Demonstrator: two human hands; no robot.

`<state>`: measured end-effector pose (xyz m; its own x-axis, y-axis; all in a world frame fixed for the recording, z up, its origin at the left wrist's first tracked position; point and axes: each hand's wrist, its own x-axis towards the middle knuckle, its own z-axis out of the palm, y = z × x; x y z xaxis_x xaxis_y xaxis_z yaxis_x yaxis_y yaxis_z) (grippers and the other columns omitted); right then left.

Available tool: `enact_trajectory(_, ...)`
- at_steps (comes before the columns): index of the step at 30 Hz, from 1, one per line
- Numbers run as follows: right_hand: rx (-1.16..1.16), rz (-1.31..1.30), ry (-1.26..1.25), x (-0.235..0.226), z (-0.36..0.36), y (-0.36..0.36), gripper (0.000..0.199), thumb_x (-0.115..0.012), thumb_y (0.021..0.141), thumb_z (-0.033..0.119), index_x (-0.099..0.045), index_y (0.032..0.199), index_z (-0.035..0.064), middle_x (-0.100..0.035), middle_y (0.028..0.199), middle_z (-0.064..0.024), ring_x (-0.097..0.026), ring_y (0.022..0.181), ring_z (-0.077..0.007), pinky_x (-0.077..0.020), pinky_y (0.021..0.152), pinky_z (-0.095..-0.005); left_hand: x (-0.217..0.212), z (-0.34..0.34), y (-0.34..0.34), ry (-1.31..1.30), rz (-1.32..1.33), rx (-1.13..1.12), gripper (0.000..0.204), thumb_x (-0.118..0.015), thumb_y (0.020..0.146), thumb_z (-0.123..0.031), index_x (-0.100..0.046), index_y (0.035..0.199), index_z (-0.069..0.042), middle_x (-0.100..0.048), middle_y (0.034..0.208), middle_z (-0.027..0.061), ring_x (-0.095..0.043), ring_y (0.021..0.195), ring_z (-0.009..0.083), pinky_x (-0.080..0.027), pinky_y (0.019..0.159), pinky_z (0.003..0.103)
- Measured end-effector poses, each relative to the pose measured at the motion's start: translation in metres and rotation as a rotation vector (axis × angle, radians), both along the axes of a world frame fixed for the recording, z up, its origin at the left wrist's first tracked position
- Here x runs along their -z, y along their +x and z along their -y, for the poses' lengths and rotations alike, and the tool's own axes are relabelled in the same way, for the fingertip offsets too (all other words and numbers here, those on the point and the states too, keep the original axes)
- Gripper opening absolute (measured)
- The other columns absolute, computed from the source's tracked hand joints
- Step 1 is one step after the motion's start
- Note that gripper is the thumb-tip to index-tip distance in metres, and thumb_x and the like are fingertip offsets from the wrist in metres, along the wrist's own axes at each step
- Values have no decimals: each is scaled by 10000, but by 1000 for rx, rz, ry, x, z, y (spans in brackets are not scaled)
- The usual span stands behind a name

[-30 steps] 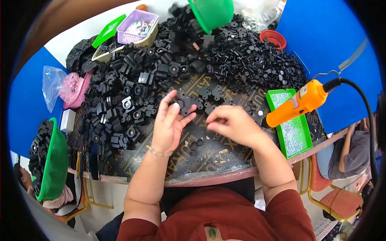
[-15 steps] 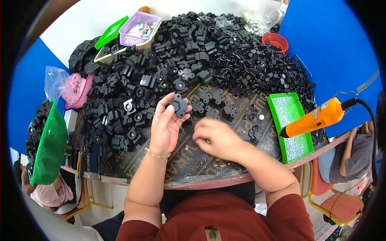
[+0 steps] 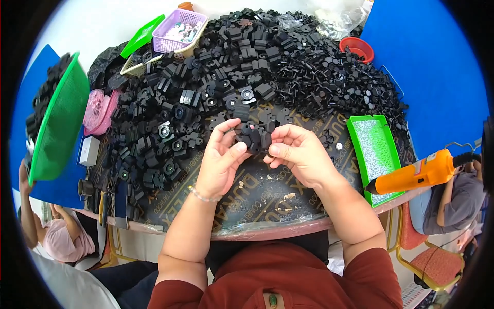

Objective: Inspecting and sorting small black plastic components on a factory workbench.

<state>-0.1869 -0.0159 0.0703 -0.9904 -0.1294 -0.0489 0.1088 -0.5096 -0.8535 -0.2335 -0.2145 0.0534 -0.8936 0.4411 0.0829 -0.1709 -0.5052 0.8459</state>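
Observation:
My left hand [image 3: 218, 164] pinches a black plastic bracket [image 3: 247, 135] with lobed ends between thumb and fingers, above the middle of the table. Opposite it, my right hand [image 3: 304, 154] is closed, thumb against fingers, on a second black plastic piece [image 3: 265, 139]. The two pieces are side by side and seem to touch; my fingers partly cover them. Just beyond, a few flat black brackets [image 3: 283, 116] lie on the table, in front of the large heap of black plastic parts [image 3: 226, 72].
An orange electric screwdriver [image 3: 414, 171] hangs at the right over a green tray [image 3: 354, 134] of small silvery pieces. A red bowl [image 3: 356, 47] and a purple basket [image 3: 163, 40] stand farther back. At the left, another person's hand [image 3: 24, 177] holds a green basket [image 3: 67, 123] of black parts.
My right hand has come up toward my left, bringing a black piece against the bracket. At the left, the green basket has been raised and another person's hand now shows under it.

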Motion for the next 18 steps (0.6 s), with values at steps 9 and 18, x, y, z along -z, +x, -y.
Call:
enact_trajectory(9,-50,-429,489,-10,-18,0,213,-636,902,-16,-723,1094,12,-648,1048,-40,-601,918,-123,-489,813,-267,8,11,-4,-92,27,145,425,-529,1034,-282,-486,1376,-34,-642,1173,85,-637,1024,179,-536,865,341)
enact_trajectory(18,3,-743,1010,-13,-11,8,235,-651,816,-67,-738,1007,40,-623,973,-79,-609,887,-196,-498,776,-304,8,5,-1,-252,-49,107,387,-626,985,-170,-570,1340,-27,-643,1163,42,-592,1037,113,-498,902,287)
